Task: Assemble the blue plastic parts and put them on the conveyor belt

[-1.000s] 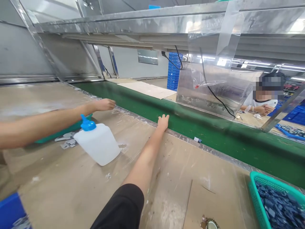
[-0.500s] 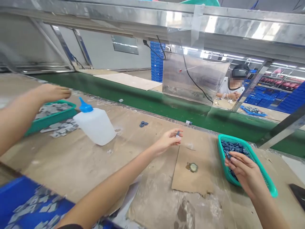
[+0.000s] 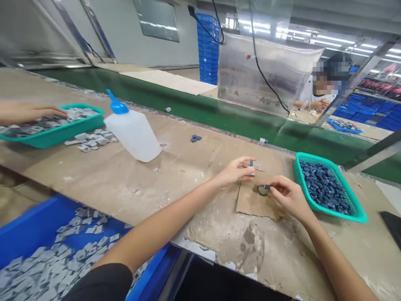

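A small blue piece (image 3: 267, 187) sits at the rim of the bottle cap (image 3: 262, 190), pinched between the fingertips of the right hand (image 3: 288, 196); whether it touches the cap is too small to tell. The left hand (image 3: 236, 171), just beside, has thumb and fingers closed on a grey-and-blue piece (image 3: 251, 167). The cap looks light and loose on its cardboard (image 3: 246, 205), so a nudge from the piece or a fingertip could slide or tip it, and such a small piece could slip from so narrow a pinch. Counting outward: one cap, one piece in each hand, one little cluster of blue bits (image 3: 196, 138) too blurred to number, one white bottle (image 3: 134, 136), a green basket of blue pieces (image 3: 361, 215) and another of grey ones (image 3: 59, 136), both past counting, one blue bin (image 3: 31, 219) of grey pieces, two small pieces on or at the edge of the green belt (image 3: 219, 115), one co-worker's hand (image 3: 44, 112) over the grey-filled basket, and one person (image 3: 326, 94) across the belt.
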`<state>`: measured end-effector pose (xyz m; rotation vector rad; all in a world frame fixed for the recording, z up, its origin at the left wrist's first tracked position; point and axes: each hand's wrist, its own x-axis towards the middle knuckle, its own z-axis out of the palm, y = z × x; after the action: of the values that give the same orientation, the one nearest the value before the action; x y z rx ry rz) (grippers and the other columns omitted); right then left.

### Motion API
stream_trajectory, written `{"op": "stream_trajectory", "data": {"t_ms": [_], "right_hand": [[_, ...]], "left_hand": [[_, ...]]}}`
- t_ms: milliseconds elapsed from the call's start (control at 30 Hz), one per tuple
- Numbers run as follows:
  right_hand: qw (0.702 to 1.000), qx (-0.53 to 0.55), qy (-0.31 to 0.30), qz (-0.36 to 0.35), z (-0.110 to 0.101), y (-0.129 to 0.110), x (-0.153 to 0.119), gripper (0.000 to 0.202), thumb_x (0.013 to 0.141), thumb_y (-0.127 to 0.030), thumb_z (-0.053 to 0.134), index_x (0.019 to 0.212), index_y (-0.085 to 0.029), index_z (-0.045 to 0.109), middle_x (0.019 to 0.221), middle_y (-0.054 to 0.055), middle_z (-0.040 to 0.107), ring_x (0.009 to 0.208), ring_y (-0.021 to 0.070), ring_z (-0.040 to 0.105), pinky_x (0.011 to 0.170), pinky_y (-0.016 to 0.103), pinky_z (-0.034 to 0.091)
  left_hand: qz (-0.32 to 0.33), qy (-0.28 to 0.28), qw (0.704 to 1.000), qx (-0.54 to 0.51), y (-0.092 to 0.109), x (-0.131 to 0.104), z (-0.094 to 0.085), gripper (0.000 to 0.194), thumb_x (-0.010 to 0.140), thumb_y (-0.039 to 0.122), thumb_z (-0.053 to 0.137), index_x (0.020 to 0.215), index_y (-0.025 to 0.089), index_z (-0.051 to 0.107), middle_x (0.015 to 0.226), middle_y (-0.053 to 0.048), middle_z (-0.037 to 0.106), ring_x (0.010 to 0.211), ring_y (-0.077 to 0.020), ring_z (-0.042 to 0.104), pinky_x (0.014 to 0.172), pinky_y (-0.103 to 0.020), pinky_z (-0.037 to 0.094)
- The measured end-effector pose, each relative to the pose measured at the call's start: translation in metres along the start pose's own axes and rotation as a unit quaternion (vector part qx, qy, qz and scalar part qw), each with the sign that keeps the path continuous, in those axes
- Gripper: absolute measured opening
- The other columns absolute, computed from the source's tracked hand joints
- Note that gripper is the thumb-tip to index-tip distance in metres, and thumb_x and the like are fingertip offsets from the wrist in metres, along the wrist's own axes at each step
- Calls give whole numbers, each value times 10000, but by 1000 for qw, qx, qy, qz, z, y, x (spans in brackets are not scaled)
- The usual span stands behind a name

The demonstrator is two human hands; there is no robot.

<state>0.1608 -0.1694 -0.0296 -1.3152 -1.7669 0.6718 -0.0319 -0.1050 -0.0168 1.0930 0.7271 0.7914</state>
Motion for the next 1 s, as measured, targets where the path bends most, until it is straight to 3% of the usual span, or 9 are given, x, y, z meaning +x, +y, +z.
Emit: {"op": "stream_trajectory", "data": {"t_ms": [200, 367, 467, 567, 667, 767, 867, 1000], "right_hand": [[988, -116, -22, -95, 2, -5, -1, 124, 793, -154, 455, 834, -195, 564, 864, 51, 561, 777, 176, 530, 671, 292, 444], [950, -271, -49, -148, 5, 1, -1, 133, 822, -98, 349, 823, -187, 449, 795, 62, 509, 751, 197, 468, 636, 306, 402], [940, -298, -73, -149, 9, 2, -2, 159, 829, -74, 310, 812, -192, 416, 782, 64, 488, 730, 197, 452, 622, 307, 388], [943, -291, -72, -145, 11, 0, -4, 160, 832, -78, 308, 796, -200, 405, 749, 54, 480, 707, 194, 451, 610, 306, 388], [965, -228, -14, -127, 9, -6, -5, 102, 833, -119, 377, 794, -210, 401, 826, 64, 544, 783, 196, 511, 664, 318, 416], [994, -45, 83, -56, 7, -13, -5, 150, 810, -178, 500, 776, -221, 361, 925, 61, 600, 877, 192, 566, 753, 338, 449], [980, 155, 123, 8, 7, -20, -4, 276, 761, -220, 603, 762, -228, 327, 914, 44, 632, 916, 184, 589, 793, 338, 474], [965, 229, 116, 42, 12, -25, -4, 344, 713, -254, 671, 744, -225, 330, 875, 32, 651, 929, 181, 597, 788, 314, 488]], "left_hand": [[66, -9, 996, 58, -5, 2, -3, 430, 662, 146, 668, 1079, 186, 571, 950, -55, 573, 870, -132, 552, 848, -294, 408], [78, 25, 994, 67, -7, 3, -1, 611, 639, 98, 663, 1205, 207, 461, 897, -31, 573, 803, -117, 563, 821, -296, 428], [83, 44, 990, 105, -9, 5, 1, 481, 601, 107, 693, 1057, 139, 547, 893, -46, 586, 804, -131, 564, 813, -299, 443], [117, 23, 980, 158, -12, 5, 2, 320, 613, 135, 684, 916, 123, 584, 879, -45, 610, 809, -139, 567, 803, -287, 451], [181, 18, 950, 255, -13, 2, 3, 305, 648, 164, 658, 943, 153, 582, 906, -33, 607, 821, -142, 570, 775, -265, 458], [235, 19, 902, 361, -12, -4, 5, 298, 666, 198, 651, 955, 173, 585, 898, -29, 592, 826, -149, 563, 767, -263, 454], [258, 4, 879, 400, -12, -10, 9, 271, 677, 205, 639, 940, 183, 578, 876, -21, 585, 807, -146, 559, 748, -253, 450], [267, -2, 868, 418, -12, -15, 13, 244, 687, 246, 635, 913, 182, 570, 857, -20, 574, 796, -146, 550, 729, -246, 438]]}}
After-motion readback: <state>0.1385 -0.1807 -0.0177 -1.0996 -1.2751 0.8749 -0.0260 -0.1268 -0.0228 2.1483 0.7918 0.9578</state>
